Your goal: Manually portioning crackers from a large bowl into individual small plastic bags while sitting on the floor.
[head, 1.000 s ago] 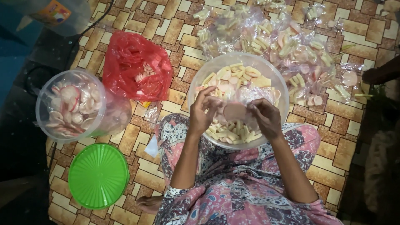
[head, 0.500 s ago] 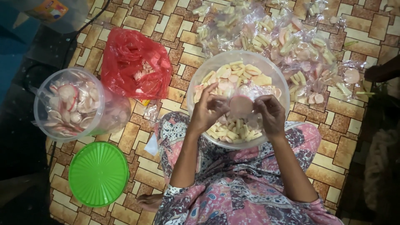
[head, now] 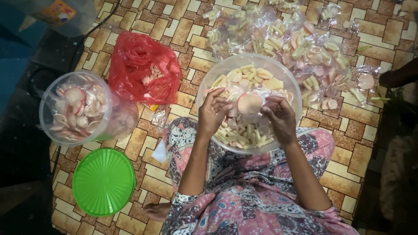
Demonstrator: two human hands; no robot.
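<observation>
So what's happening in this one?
A person seated on the tiled floor holds a small clear bag with a round pinkish cracker in it, left hand and right hand together, above a clear bowl of crackers. Filled bags are piled beyond; a tub, green lid and red bag sit left.

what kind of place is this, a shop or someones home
Most likely a home floor used for hand-packing snacks. The person sits on a patterned tile floor, both hands over a clear bowl of crackers, with a heap of small filled bags behind it.
</observation>
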